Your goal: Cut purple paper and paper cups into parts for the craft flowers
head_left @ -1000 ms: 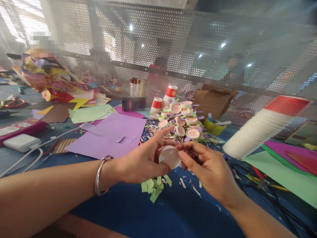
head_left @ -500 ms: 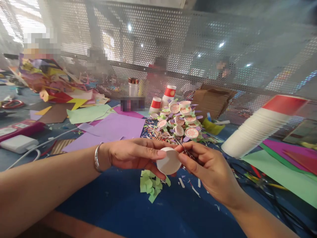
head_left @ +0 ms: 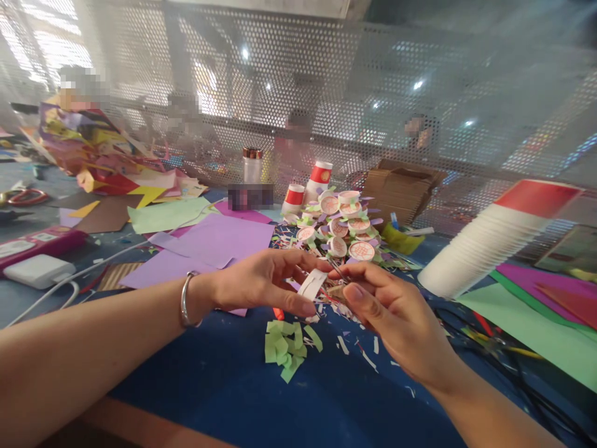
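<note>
Between the thumb and fingers of my left hand [head_left: 273, 283], a white paper cup bottom [head_left: 312, 284] is held on edge, its short side wall toward me with small slits in it. My right hand [head_left: 389, 305] is closed on small metal scissors [head_left: 336, 267], whose blades point toward the cup bottom; the handles are mostly hidden by the fingers. Below the hands lies a small pile of light green paper pieces [head_left: 284, 348]. Just beyond them is a heap of cup bottoms with red prints and paper tabs [head_left: 338, 227].
A tall leaning stack of white paper cups [head_left: 485, 242] stands at the right. Two red-banded cups [head_left: 321, 173] are behind the heap. Purple paper sheets [head_left: 219, 239] lie at the left beside a white charger [head_left: 40, 272]. Paper scraps [head_left: 342, 344] are scattered nearby.
My left hand has turned the cup bottom from its flat round face to its side edge. My right hand stays close by with the scissors.
</note>
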### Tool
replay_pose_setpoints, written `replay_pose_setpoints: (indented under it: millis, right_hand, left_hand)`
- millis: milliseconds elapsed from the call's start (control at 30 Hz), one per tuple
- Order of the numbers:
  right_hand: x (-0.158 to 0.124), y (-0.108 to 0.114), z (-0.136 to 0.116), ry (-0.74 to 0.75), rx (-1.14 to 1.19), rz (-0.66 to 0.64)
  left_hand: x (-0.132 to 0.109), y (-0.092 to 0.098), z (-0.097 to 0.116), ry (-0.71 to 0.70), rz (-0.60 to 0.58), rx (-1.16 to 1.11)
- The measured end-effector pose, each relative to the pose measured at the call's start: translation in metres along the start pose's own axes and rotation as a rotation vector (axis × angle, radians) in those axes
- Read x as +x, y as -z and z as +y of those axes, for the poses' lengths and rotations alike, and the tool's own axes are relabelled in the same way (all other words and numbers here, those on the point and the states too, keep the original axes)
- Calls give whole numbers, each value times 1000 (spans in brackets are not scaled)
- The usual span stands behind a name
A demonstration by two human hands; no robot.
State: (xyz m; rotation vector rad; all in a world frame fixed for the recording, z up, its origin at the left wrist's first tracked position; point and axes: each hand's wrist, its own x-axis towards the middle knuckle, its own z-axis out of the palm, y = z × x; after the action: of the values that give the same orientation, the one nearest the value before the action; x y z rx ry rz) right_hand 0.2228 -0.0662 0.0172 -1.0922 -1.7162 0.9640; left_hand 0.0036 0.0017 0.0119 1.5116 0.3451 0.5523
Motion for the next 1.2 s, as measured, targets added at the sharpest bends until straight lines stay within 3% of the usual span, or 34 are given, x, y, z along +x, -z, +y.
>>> replay_pose_setpoints:
  millis: [133,300,833,1200]
  right_hand:
    - [2,1,1,-67,-74,-2]
    - [4,2,2,-149,-98,-130]
    - [1,2,0,-193,-141,-159]
    - [2,1,0,-194,-185,-147]
  left_hand:
    - [1,5,-6,-120,173,241]
    - [1,8,-7,-262,287,521]
    - [1,9,-7,-401,302,852]
    - [0,12,-7,-464,250,888]
